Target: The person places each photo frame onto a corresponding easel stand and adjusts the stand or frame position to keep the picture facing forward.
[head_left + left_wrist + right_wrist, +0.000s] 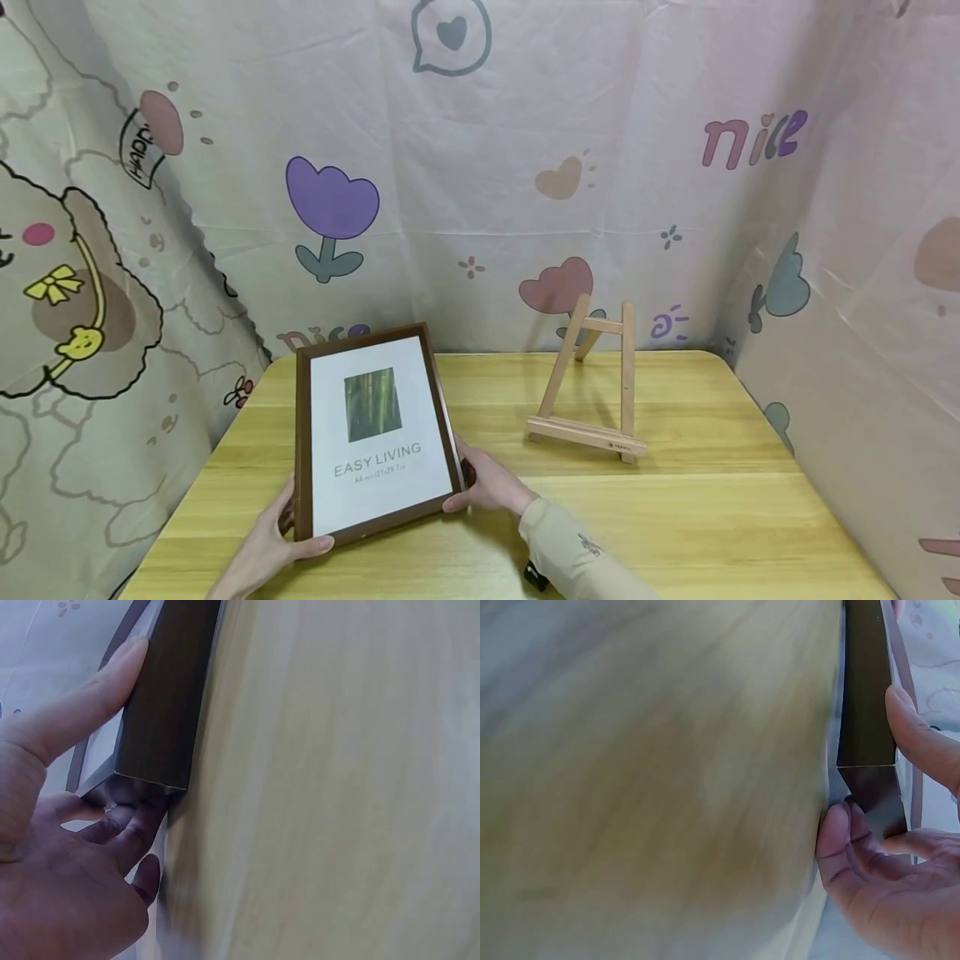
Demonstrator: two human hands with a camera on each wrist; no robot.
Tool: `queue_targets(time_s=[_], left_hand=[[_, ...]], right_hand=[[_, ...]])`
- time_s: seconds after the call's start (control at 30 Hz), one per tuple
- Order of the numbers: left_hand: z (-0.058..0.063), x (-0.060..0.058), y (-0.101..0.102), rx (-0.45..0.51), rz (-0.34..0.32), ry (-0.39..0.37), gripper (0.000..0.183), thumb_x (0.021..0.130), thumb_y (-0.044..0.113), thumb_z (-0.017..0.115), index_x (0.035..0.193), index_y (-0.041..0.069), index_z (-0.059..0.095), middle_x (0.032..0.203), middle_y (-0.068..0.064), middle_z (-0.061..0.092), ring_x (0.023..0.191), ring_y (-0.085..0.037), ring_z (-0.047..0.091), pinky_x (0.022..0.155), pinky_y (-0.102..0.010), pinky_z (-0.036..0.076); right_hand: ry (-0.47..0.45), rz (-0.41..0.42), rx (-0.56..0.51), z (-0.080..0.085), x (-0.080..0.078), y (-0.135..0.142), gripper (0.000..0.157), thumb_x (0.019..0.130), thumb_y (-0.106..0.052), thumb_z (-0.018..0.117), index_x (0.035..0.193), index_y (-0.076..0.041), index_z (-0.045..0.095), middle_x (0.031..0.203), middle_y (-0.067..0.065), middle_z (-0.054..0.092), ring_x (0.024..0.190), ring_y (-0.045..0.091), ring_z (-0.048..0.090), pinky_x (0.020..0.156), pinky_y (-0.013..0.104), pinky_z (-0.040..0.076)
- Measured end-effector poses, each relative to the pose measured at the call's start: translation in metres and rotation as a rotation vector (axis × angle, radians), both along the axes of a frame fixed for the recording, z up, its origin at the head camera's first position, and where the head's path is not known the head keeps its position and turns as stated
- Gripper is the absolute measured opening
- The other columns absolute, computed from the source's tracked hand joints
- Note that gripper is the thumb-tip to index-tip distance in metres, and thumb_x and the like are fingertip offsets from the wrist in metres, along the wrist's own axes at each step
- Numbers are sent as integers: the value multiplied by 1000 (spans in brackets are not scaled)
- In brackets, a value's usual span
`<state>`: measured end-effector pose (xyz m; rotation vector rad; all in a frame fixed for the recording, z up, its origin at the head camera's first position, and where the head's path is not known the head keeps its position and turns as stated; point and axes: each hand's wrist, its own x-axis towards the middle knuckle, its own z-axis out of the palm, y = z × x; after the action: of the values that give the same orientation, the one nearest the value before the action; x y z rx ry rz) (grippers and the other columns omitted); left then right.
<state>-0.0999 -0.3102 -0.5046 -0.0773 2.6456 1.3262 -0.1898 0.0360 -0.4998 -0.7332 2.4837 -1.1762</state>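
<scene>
A brown wooden picture frame with a white insert reading "EASY LIVING" and a small green picture is at the table's left side. My left hand grips its lower left corner, thumb on the front edge and fingers curled beneath, as the left wrist view shows. At the lower right corner, my right hand holds the frame the same way. In the right wrist view, the fingers bend under the brown corner. Whether the frame's far edge touches the table cannot be told.
A small wooden easel stands on the table to the right of the frame. The light wooden table ends at a printed cloth backdrop, with cloth also at both sides. A small black item shows by my right sleeve.
</scene>
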Motion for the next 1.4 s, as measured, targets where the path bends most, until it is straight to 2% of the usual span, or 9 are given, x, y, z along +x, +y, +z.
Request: queue_targets(time_s=[0.1, 0.23, 0.43, 0.7, 0.83, 0.97, 1.1, 1.2, 1.4], left_hand=[[0, 0, 2, 32, 10, 0, 122, 81, 25, 85, 162, 7, -6, 163, -32, 20, 137, -48, 46, 104, -39, 50], [1, -1, 5, 41, 20, 2, 124, 81, 26, 85, 161, 7, -8, 163, -31, 21, 136, -46, 47, 96, -22, 47], [4, -2, 11, 59, 27, 27, 127, 81, 25, 85, 160, 4, -11, 165, -32, 10, 143, -51, 37, 97, -16, 47], [6, -4, 22, 104, 34, 94, 127, 80, 22, 86, 161, 10, -12, 165, -30, 13, 141, -48, 41, 100, -20, 51], [5, -7, 26, 82, 34, 188, 127, 78, 21, 88, 163, 16, -6, 161, -27, 31, 130, -10, 54, 99, -14, 47], [8, -9, 30, 61, 40, 243, 127, 77, 22, 89, 163, 24, -4, 157, -24, 40, 115, 23, 39, 101, -11, 43], [11, -11, 34, 35, 42, 237, 128, 78, 24, 88, 163, 24, -7, 162, -24, 31, 134, -10, 49, 103, -12, 41], [12, -13, 37, 35, 38, 243, 128, 78, 24, 88, 162, 25, -9, 166, -25, 20, 143, -43, 36, 103, -8, 37], [16, -18, 41, 68, 21, 266, 129, 77, 22, 88, 161, 32, -10, 170, -19, 1, 150, -49, 19, 110, -8, 29]], right_hand=[[-7, -31, 6, 1, 2, 2, 115, 74, -29, 89, 162, -9, 18, 150, 19, 51, 133, 34, 55, 115, 51, 43], [-3, -55, 1, 3, 3, 5, 114, 74, -28, 89, 161, -7, 18, 151, 21, 49, 132, 37, 54, 114, 52, 44], [26, -59, -36, 5, 5, 11, 112, 75, -25, 88, 161, -6, 18, 131, 17, 62, 107, 27, 64, 100, 46, 54], [64, -77, -64, 9, 6, 20, 110, 77, -24, 87, 161, -9, 18, 135, 17, 58, 99, 17, 58, 91, 36, 55], [104, -84, -76, 10, 6, 23, 110, 77, -24, 87, 162, -11, 18, 138, 18, 56, 101, 20, 59, 91, 36, 55], [133, -101, -93, 9, 6, 26, 110, 77, -25, 87, 162, -13, 18, 158, 21, 40, 122, 33, 57, 108, 53, 48], [156, -99, -128, 9, 5, 30, 111, 76, -22, 87, 163, -17, 17, 154, 20, 45, 127, 36, 56, 109, 59, 46], [158, -110, -141, 9, 5, 32, 113, 76, -21, 87, 163, -22, 16, 145, 18, 53, 115, 32, 60, 102, 58, 51], [165, -151, -146, 12, 6, 38, 112, 76, -21, 87, 163, -22, 16, 146, 21, 51, 111, 29, 58, 97, 53, 55]])
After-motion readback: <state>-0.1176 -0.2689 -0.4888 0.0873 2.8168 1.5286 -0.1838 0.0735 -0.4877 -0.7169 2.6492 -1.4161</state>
